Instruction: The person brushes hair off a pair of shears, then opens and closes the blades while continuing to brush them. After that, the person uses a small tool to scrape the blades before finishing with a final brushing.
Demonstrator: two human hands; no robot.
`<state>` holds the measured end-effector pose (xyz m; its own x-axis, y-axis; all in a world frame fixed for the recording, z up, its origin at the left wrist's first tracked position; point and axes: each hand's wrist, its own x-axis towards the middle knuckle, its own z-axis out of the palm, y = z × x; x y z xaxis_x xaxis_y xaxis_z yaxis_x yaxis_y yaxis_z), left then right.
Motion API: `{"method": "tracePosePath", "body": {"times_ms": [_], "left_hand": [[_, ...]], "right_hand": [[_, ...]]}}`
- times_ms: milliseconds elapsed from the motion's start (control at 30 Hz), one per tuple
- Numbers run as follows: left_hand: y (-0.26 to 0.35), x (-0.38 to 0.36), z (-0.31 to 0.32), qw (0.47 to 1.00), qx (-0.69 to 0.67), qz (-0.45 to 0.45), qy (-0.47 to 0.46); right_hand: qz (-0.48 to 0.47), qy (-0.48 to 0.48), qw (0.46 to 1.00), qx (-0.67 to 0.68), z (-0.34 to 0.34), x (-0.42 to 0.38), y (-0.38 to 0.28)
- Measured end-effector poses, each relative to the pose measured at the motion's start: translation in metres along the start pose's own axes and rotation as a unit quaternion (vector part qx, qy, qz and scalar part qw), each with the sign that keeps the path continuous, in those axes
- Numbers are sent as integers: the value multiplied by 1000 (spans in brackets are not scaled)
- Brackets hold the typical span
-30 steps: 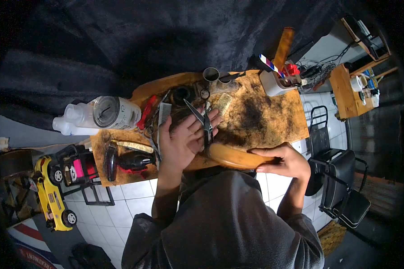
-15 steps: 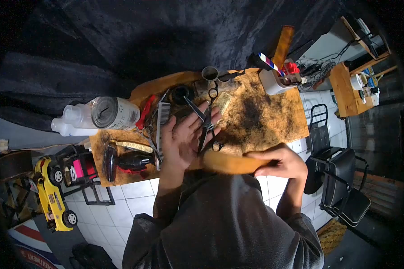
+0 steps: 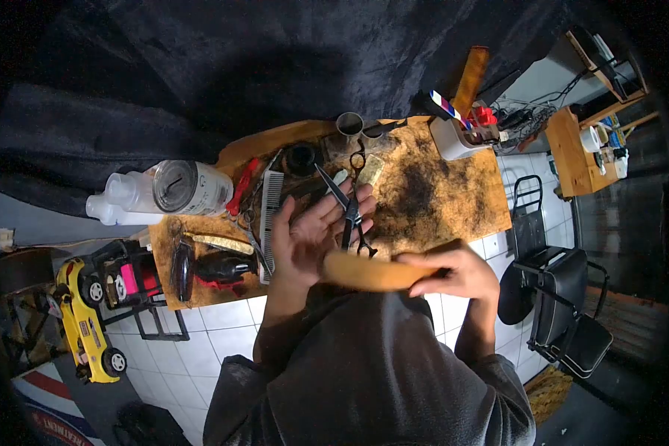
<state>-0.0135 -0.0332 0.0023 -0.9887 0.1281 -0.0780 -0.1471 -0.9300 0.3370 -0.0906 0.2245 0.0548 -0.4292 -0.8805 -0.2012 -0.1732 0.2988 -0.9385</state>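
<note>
Mottled tabletop, open scissors, tan brush.

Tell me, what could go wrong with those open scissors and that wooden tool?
The scissors lie spread across the open left hand, so a blade might nick a finger. The wooden tool in the right hand is blurred, probably moving, and close by; it could knock them loose.
</note>
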Motion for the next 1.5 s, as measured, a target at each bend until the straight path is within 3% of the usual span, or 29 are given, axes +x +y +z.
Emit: {"method": "tracePosePath", "body": {"times_ms": [100, 133, 200, 233, 267, 300, 333, 433, 533, 600, 667, 700, 733, 800, 867, 900, 1000, 1067, 1133, 1300, 1400, 1500], "left_hand": [[-3, -1, 2, 1000, 23, -5, 13], [-3, -1, 6, 999, 35, -12, 12], [-2, 0, 11, 998, 58, -24, 12], [1, 3, -8, 977, -139, -62, -149], [-1, 1, -13, 990, -82, -41, -105], [-1, 1, 3, 998, -26, -20, -59], [-1, 2, 11, 999, 30, 1, -14], [-1, 2, 3, 1000, -12, -15, -20], [-7, 2, 2, 999, -38, -9, -34], [-3, 3, -12, 985, -106, -51, -124], [-6, 0, -4, 999, 8, -38, 14], [-7, 1, 6, 994, 64, -29, 83], [-10, 6, 11, 998, 57, 9, 24], [-7, 6, 9, 998, 47, -7, 34], [-8, 1, 20, 985, 163, 12, 53], [-8, 0, 18, 989, 140, 16, 49], [-14, -1, 3, 990, 139, 11, 16], [-16, -2, 7, 987, 156, 19, 43], [-18, -1, 5, 977, 205, 35, 44], [-23, 2, 7, 935, 335, -29, 116], [-35, 6, 1, 940, 315, -12, 134], [-37, 4, 6, 963, 212, -36, 164]], "right_hand": [[-25, 218, 975, -23, 4, 4, 10], [46, 277, 960, -10, 5, 10, -4], [25, 285, 957, -42, 5, 15, 1], [-8, 249, 967, -59, 7, 12, 10], [-42, 212, 973, -77, 9, 8, 17], [28, 106, 994, -26, 7, 4, 6], [26, 34, 999, 3, 5, 4, 3], [-68, -23, 995, -64, 4, 3, 0], [-15, 102, 993, 59, 3, -6, 10], [-30, 231, 972, 3, 3, 3, 5], [58, 236, 970, 17, 4, 6, 3], [30, 187, 982, -7, 4, 4, 6], [2, 135, 990, -31, 4, 0, 10], [-32, -19, 999, 2, 0, -3, 6], [15, -116, 993, -28, -9, -6, -8], [26, -103, 994, 15, -11, -11, -1], [-99, 38, 990, 94, -14, -28, 26], [-126, 142, 969, 158, -12, -38, 44], [-81, 176, 961, 197, -9, -41, 50], [-49, 245, 926, 282, 8, -30, 39], [-42, 287, 919, 268, 14, -24, 46], [-26, 310, 915, 257, 19, -19, 45]]}}
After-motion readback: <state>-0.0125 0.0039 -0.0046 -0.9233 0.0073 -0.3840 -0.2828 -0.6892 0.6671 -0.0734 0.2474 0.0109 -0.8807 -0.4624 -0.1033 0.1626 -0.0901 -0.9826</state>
